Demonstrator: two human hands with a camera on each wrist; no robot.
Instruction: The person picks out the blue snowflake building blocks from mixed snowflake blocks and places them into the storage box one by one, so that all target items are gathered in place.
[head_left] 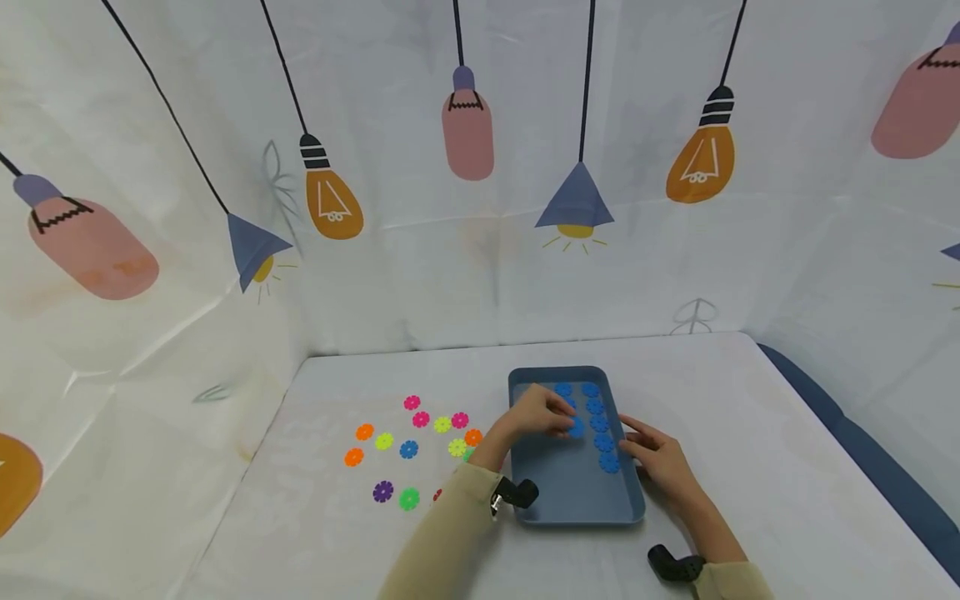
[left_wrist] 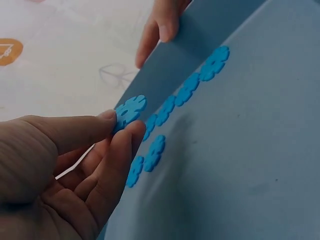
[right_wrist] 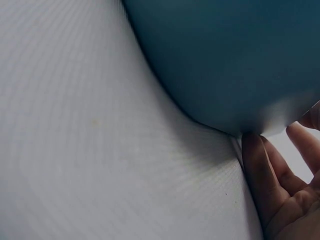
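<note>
In my left hand (head_left: pixel 542 412), the thumb and a fingertip pinch a blue flower-shaped plastic disc (left_wrist: pixel 131 112) over the blue-grey tray (head_left: pixel 577 500). Below it, more blue discs (head_left: pixel 603 442) lie flat inside the tray in a long column along its right wall. A shorter second column (left_wrist: pixel 155 152) sits beside that one, partly covered by the left hand in the head view. My right hand (head_left: pixel 663 462) is at the tray's right side, its fingertips (right_wrist: pixel 252 145) touching the outer wall, fingers loosely extended.
Left of the tray, loose discs of the same shape are scattered on the white table (head_left: pixel 300 533): orange (head_left: pixel 354 457), purple (head_left: pixel 383 492), green (head_left: pixel 408 499), pink (head_left: pixel 412 402), yellow and one blue (head_left: pixel 408 449). The left forearm overlaps some of them. A printed curtain (head_left: pixel 405 283) hangs behind.
</note>
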